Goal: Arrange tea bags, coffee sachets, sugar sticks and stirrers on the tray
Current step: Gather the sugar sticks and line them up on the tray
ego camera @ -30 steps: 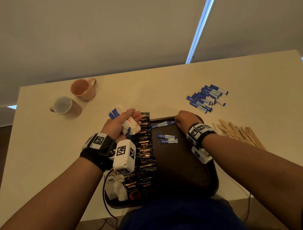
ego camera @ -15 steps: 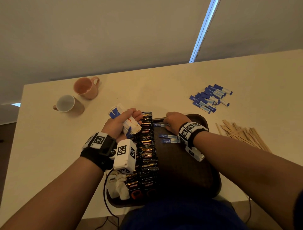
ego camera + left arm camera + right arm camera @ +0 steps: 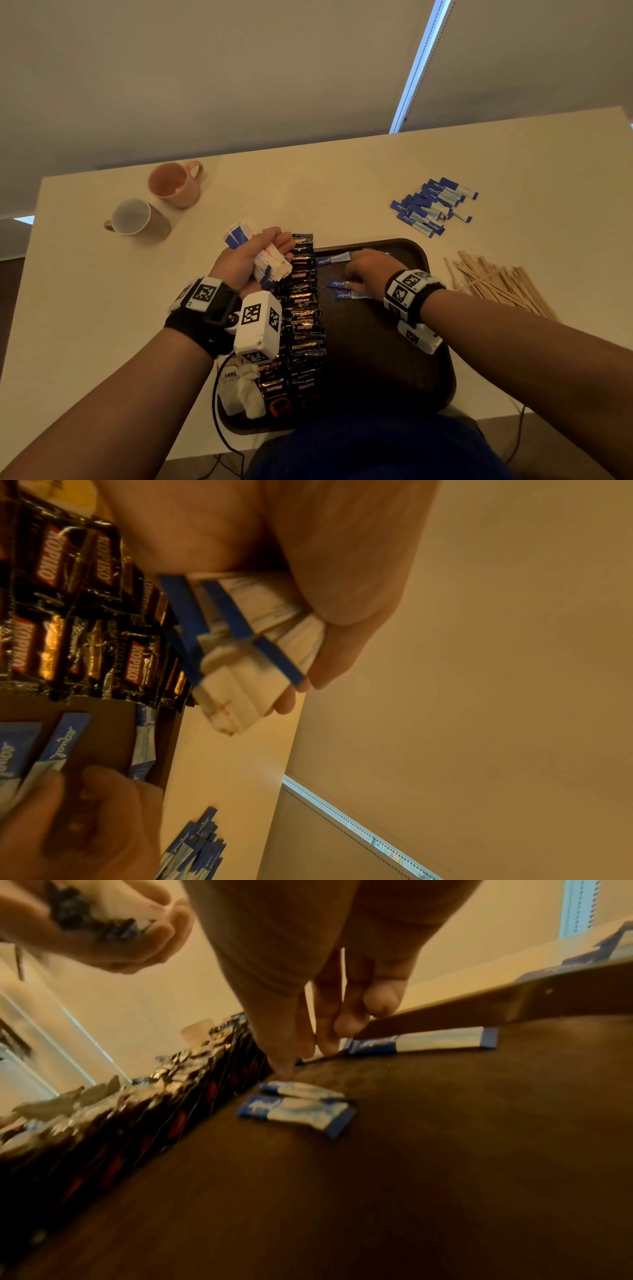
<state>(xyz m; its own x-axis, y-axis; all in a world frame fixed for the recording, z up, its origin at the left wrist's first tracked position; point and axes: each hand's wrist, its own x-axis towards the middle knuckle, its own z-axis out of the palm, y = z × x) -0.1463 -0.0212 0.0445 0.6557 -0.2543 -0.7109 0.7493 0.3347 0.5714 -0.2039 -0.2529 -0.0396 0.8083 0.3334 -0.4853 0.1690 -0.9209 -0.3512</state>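
— Hands apart: left hand [image 3: 246, 263] raised over the tray's left edge, curled tight round a bundle of white-and-blue paper sugar sticks [image 3: 270, 263]; right hand [image 3: 370, 270] low on the dark brown plastic tray [image 3: 376, 359], fingers pointing down, gripping nothing visible.

— And the fingertips [image 3: 281, 1066]?

— Touching the tray floor just beside two short blue-and-white sweetener sticks [image 3: 298, 1112], with a third longer one [image 3: 421, 1042] against the far rim.

— So, probably squaring up the sugar column?

— Looks that way. Best to slide, not lift: press flat, nudge each stick parallel to its neighbour, keep blue ends facing the same way.

— Watch the row of black foil coffee sachets [image 3: 305, 308]?

— Yes, just to the left, overlapped like shingles; easy to ruffle with a careless knuckle. Keep a small gap.

— Then feed from the bundle?

— One at a time, down the column. Leave room to the right for the flat wooden stirrers [image 3: 496, 284], lying on the table beyond the rim.

— Tea bags?

— White paper tea bags [image 3: 239, 394] at the near left corner, on the tray already.
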